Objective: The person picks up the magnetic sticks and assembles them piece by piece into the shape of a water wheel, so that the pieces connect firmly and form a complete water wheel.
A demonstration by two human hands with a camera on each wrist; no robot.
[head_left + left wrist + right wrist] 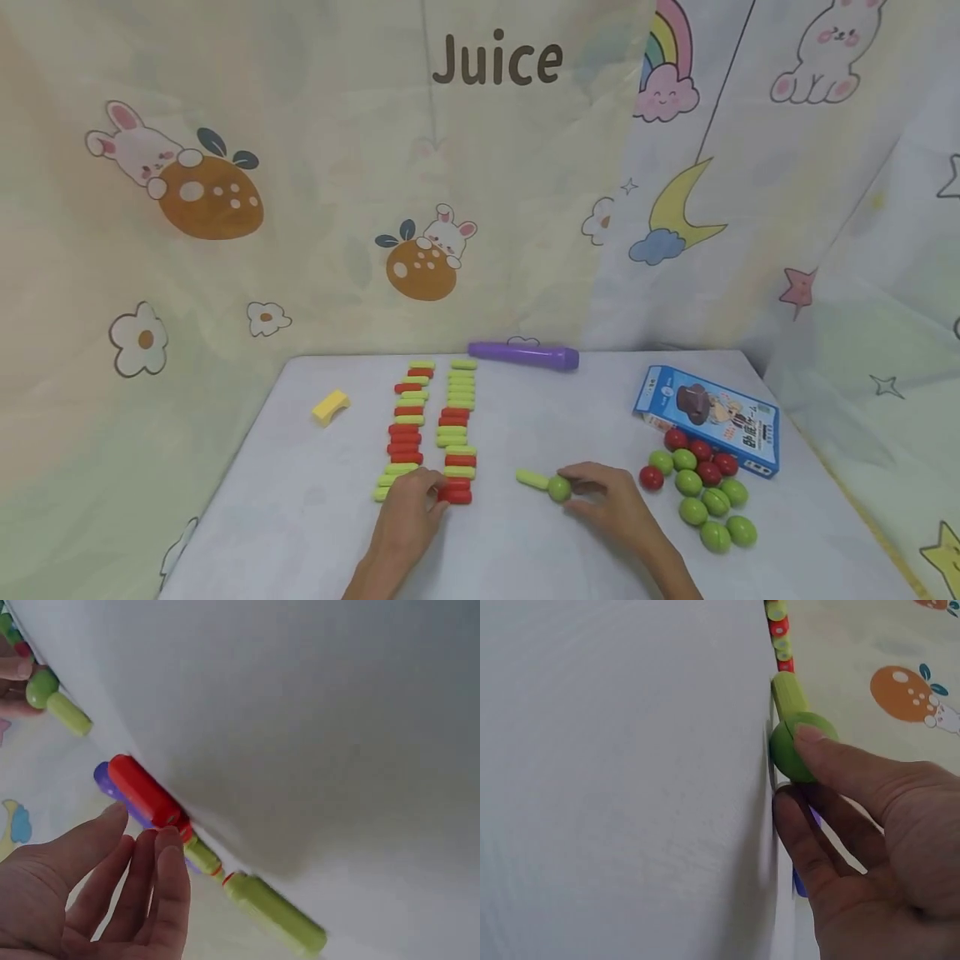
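Note:
My right hand (611, 500) pinches a small green ball (559, 488), with the thumb lying on it in the right wrist view. A light-green stick (532, 478) meets the ball's far side, and the two lie in line. My left hand (408, 504) is at the near end of two columns of short red and light-green sticks. Its fingertips come right up to the end of a red stick (144, 789), with a gap between thumb and fingers. Part of the left column's near end is hidden behind this hand.
Red and green balls (688, 482) lie in a cluster at the right, against a blue box (720, 417) with printed pictures. A purple tapered stick (525, 356) lies along the table's back edge. A yellow arch block (330, 407) sits at the left. A printed curtain (315, 167) hangs behind.

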